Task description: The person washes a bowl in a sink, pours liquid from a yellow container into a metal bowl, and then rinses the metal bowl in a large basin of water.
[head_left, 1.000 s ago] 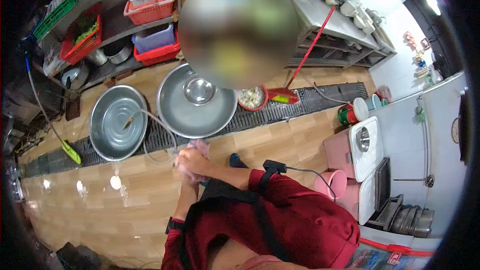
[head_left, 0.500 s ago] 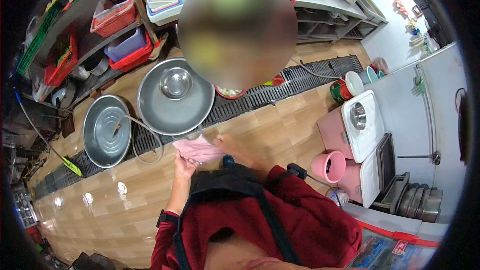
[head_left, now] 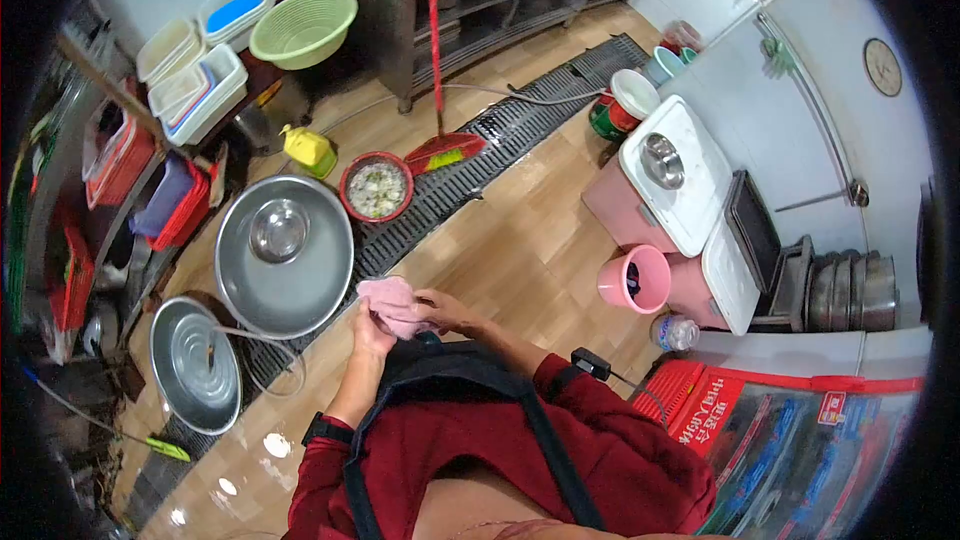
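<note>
In front of my apron, a pink cloth (head_left: 392,302) is bunched between my two hands. My left hand (head_left: 374,334) grips its lower left side, the thumb against the fabric. At the cloth's right edge, my right hand (head_left: 446,311) has its fingers curled in on it. Beyond the cloth sits a wide metal basin (head_left: 300,290) with a small steel bowl (head_left: 278,231) inside. To the left, a second metal basin (head_left: 190,395) has a hose (head_left: 255,335) running over its rim.
A drain grate (head_left: 400,240) crosses the tiled floor. On or by it are a red basin of pale pieces (head_left: 378,190), a yellow jug (head_left: 310,150) and a red broom (head_left: 445,148). Pink bins (head_left: 630,205) and a pink bucket (head_left: 640,280) stand right. Shelves line the left.
My view has turned to the right, so the basins sit further left and lower. The cloth, spread wider before, is now bunched smaller, and my hands are closer together.
</note>
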`<state>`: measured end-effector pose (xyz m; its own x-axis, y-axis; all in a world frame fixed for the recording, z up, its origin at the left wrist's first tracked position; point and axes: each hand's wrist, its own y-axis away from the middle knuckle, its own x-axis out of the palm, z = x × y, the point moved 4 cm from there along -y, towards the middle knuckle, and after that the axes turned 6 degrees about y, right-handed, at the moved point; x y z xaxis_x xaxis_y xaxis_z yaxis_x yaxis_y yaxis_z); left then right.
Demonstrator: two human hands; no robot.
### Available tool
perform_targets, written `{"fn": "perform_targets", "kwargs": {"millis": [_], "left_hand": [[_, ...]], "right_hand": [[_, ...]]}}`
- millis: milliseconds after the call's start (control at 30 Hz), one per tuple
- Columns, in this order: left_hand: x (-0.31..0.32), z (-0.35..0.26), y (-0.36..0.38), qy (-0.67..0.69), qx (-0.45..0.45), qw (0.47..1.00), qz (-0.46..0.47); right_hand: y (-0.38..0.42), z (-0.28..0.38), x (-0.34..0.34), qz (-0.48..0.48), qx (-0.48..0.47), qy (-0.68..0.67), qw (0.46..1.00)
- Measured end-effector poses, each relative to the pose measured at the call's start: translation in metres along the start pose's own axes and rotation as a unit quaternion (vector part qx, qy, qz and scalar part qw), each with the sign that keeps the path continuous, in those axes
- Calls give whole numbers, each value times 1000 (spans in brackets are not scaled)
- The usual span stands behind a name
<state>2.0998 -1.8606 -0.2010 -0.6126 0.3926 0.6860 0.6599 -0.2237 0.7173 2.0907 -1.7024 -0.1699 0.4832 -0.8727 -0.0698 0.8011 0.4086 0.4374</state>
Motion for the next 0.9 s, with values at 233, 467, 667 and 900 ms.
{"fn": "perform_targets", "kwargs": {"millis": [233, 467, 667, 900], "left_hand": [[61, 18, -66, -139, -145, 976, 87], [81, -53, -159, -144, -164, 971, 101], [76, -139, -210, -76, -23, 997, -2], [23, -204, -226, 32, 86, 992, -92]], "right_hand": [[-45, -6, -36, -22, -27, -50, 998], [-121, 38, -96, -83, 104, 83, 988], [-197, 49, -159, -149, 136, 37, 979], [-281, 108, -261, -198, 72, -87, 974]]}}
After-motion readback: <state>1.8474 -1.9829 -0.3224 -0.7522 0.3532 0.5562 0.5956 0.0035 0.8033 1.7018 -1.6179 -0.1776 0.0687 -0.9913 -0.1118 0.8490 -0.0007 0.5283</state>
